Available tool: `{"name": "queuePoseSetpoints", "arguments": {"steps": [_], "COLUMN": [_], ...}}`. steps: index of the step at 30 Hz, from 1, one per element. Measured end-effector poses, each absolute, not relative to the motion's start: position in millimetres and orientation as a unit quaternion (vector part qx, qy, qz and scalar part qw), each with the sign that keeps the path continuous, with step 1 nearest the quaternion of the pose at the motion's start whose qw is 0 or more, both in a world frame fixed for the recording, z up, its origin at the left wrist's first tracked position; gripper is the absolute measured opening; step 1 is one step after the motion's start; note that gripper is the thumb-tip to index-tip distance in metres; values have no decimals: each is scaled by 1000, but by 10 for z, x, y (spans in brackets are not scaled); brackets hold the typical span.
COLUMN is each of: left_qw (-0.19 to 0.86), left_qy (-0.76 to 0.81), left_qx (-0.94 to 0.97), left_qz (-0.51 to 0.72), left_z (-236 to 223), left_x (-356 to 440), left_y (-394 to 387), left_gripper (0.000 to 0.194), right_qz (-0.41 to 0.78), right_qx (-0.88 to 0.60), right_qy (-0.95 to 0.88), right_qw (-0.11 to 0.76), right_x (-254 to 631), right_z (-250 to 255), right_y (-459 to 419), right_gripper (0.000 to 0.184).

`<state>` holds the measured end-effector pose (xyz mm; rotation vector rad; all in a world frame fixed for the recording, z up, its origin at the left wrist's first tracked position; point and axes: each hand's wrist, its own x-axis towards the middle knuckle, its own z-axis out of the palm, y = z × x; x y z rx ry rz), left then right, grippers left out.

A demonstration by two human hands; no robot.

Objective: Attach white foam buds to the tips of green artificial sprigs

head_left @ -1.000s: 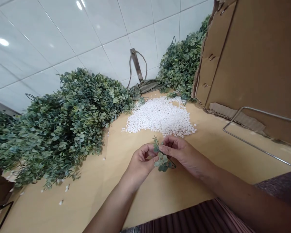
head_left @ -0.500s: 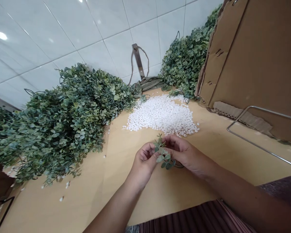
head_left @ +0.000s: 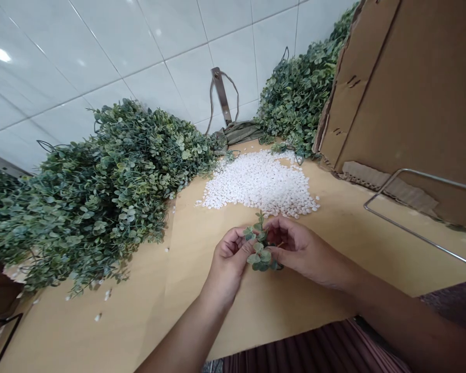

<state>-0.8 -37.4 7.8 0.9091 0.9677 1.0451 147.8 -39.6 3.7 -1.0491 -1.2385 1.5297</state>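
Note:
A small sprig of artificial green leaves (head_left: 259, 249) is held between both hands above the tan tabletop (head_left: 171, 290). My left hand (head_left: 228, 264) pinches the sprig from the left with thumb and fingers closed on it. My right hand (head_left: 300, 249) curls round its right side, fingertips on the stem. Just beyond the hands lies a heap of small white pieces (head_left: 260, 184).
A big pile of green artificial foliage (head_left: 101, 186) fills the left of the table, and more foliage (head_left: 299, 98) sits at the back right. A cardboard box (head_left: 404, 88) stands on the right with a metal wire frame (head_left: 411, 207) beside it. White tiled wall behind.
The hands shifted slightly, and the sprig has been turned a little between the fingers. My right fingers now curl more loosely round it.

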Motion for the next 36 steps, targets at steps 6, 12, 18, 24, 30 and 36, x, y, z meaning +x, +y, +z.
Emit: {"name": "queuePoseSetpoints", "arguments": {"steps": [6,12,18,24,30,36], "left_qw": [665,671,682,648,516,277], "left_qy": [418,410,425,409,441,462], "left_qx": [416,411,389,512,674,814], "left_qz": [457,461,450,387,290,217], "left_z": [65,72,78,39,38,184], "left_x": [21,-5,-65,9,-28,-195], "left_y": [-395,-389,-369,-435,-484,-248], "left_gripper": [24,20,16,15,9,17], "right_qz": [611,655,619,640,615,593], "right_qx": [-430,-393,-421,-427,-440,-480], "right_qy": [-491,-462,-377,-310,-295,-455], "right_qw": [449,451,545,559,585,458], "right_x": [1537,1594,1666,1600,1691,1734], "right_z": [46,98,110,200,203,122], "right_y": [-390,-415,-394,-344,-303,-368], "right_gripper": [40,47,39,46,51,59]}}
